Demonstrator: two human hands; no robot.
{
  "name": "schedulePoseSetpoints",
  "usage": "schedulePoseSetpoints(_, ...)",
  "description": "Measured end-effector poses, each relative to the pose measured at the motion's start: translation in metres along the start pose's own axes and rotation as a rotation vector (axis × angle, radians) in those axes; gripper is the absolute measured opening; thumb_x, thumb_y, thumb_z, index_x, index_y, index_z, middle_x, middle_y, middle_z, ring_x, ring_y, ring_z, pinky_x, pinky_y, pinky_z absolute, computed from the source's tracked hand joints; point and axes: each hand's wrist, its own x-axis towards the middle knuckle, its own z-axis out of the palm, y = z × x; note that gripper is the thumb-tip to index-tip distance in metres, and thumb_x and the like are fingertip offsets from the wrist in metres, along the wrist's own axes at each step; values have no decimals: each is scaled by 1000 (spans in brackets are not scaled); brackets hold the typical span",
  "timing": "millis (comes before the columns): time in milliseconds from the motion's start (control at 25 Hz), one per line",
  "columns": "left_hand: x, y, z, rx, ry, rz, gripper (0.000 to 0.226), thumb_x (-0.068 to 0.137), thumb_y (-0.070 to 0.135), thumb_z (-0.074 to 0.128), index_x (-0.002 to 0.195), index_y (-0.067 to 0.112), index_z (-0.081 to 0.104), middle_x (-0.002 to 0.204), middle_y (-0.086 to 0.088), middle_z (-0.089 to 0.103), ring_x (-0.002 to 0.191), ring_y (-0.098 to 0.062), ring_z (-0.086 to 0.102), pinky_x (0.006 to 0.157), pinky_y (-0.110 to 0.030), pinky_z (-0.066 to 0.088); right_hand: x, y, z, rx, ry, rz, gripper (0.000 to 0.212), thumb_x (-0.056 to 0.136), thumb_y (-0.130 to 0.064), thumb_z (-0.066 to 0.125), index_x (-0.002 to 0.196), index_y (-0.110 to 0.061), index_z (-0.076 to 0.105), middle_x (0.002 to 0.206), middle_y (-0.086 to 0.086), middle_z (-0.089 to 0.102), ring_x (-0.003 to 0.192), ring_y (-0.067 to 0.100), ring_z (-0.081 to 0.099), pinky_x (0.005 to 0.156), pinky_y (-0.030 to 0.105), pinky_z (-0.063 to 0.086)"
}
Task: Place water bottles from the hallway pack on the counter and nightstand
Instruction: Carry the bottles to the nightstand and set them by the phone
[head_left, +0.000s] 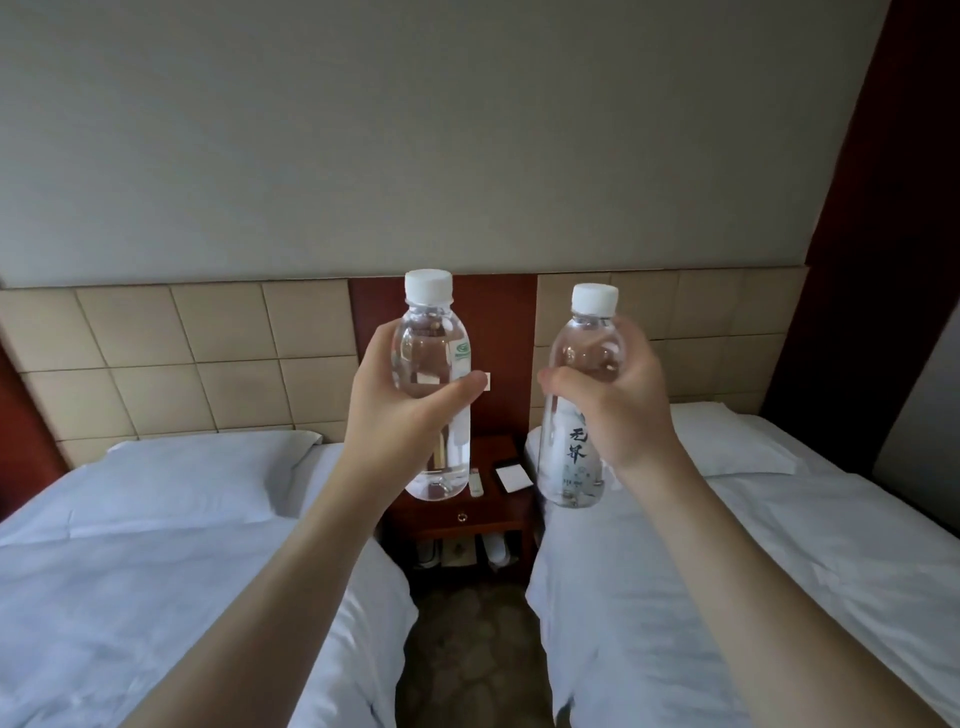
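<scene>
I hold two clear water bottles with white caps upright in front of me, both in the air. My left hand (395, 410) grips the left bottle (434, 358) around its middle. My right hand (623, 400) wraps the right bottle (574, 457), which carries a label with dark characters. Beyond and below them stands the reddish wooden nightstand (462, 512) between two beds, partly hidden by the bottles.
Two beds with white sheets flank a narrow carpeted aisle (467, 649): left bed (171, 561), right bed (779, 571). On the nightstand lie a small white remote (476, 483) and a white pad (513, 477). Slippers sit on its lower shelf (467, 553). A padded headboard (208, 358) lines the wall.
</scene>
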Motion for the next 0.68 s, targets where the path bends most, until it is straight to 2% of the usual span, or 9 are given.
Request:
schedulePoseSetpoints(120, 80, -46, 21, -5, 34, -13, 49, 71, 10, 81, 114, 15, 58, 84, 6, 70, 73, -13, 71, 70, -33, 60, 91, 45, 13, 8, -57, 26, 44, 68, -8, 82, 103, -22, 60, 83, -4, 70, 73, 15, 71, 75, 42, 58)
schedulePoseSetpoints(200, 133, -74, 32, -1, 41, -1, 51, 72, 8, 81, 117, 13, 58, 88, 5, 70, 77, -13, 71, 70, -28, 57, 152, 71, 27, 11, -117, 24, 47, 70, -6, 82, 105, -26, 57, 88, -2, 70, 76, 13, 72, 75, 38, 57)
schedulePoseSetpoints(320, 198, -111, 38, 12, 40, -13, 53, 75, 2, 81, 121, 11, 56, 96, 0, 69, 84, -11, 71, 72, -23, 55, 222, 103, 51, -1, -179, 19, 48, 72, -3, 81, 100, -33, 55, 86, -4, 70, 75, 10, 72, 76, 36, 58)
schedulePoseSetpoints(440, 269, -165, 37, 4, 66, -34, 53, 74, 0, 81, 120, 11, 57, 100, -4, 69, 85, -13, 72, 74, -25, 56, 291, 154, 79, -6, -231, 24, 47, 71, -4, 81, 99, -32, 56, 86, -4, 70, 76, 12, 72, 77, 39, 58)
schedulePoseSetpoints(600, 364, -251, 33, -12, 101, -44, 53, 73, -2, 80, 119, 9, 57, 97, -1, 69, 80, -7, 71, 70, -20, 55, 380, 235, 123, -14, -246, 27, 47, 73, -4, 81, 99, -32, 54, 87, -4, 68, 79, 10, 71, 75, 33, 56)
schedulePoseSetpoints(680, 415, -295, 31, 2, 84, -48, 53, 74, -4, 79, 120, 9, 56, 98, -1, 68, 81, -6, 70, 69, -18, 54, 427, 278, 144, -27, -239, 36, 48, 72, -4, 81, 101, -31, 54, 87, -5, 69, 82, 14, 71, 77, 37, 57)
